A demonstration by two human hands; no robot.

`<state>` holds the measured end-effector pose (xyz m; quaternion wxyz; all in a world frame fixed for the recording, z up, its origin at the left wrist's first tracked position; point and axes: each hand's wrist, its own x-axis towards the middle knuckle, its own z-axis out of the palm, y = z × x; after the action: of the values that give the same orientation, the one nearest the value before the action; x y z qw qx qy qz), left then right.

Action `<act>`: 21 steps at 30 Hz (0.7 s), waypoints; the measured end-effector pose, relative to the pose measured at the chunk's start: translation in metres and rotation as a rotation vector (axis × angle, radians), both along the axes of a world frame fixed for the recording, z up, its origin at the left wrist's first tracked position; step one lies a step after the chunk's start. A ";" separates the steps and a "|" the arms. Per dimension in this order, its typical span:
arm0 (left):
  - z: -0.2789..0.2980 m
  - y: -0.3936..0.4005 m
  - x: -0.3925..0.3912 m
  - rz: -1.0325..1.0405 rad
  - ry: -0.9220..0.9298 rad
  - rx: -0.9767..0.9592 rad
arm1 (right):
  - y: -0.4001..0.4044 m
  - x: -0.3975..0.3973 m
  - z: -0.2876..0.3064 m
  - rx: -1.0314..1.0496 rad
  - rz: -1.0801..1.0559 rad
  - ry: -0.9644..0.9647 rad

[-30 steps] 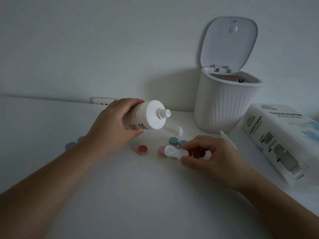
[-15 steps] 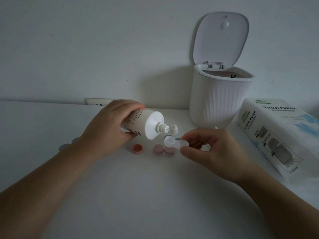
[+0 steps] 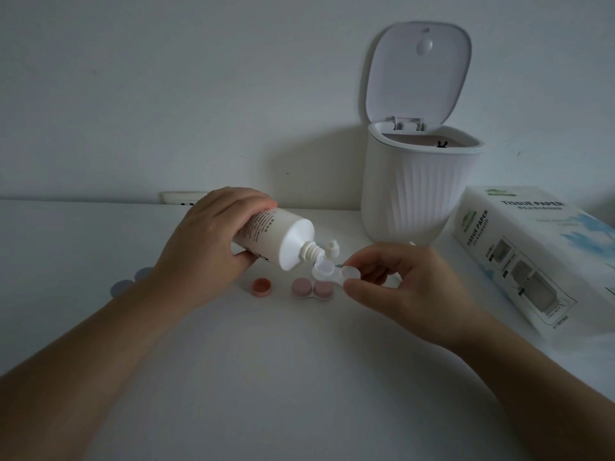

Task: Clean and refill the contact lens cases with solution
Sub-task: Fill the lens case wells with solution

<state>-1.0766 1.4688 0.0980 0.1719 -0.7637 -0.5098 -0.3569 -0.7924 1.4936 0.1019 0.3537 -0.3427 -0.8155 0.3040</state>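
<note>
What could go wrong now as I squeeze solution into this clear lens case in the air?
The left hand tilts the solution bottle over one well of the clear lens case, which the right hand pinches by its other end: it could tip and spill. Drips may land on the pink case below.

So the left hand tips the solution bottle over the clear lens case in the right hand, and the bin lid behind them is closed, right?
Not quite. In the head view the white bin has its lid standing open. The rest holds: left hand tips the solution bottle over the clear lens case in the right hand.
</note>
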 end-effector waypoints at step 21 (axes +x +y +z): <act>-0.001 0.000 0.003 0.019 0.043 0.068 | -0.003 -0.001 0.001 -0.031 -0.001 0.010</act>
<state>-1.0736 1.4686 0.0972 0.2118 -0.7602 -0.5007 -0.3558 -0.7931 1.4908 0.1027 0.3526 -0.3471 -0.8088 0.3180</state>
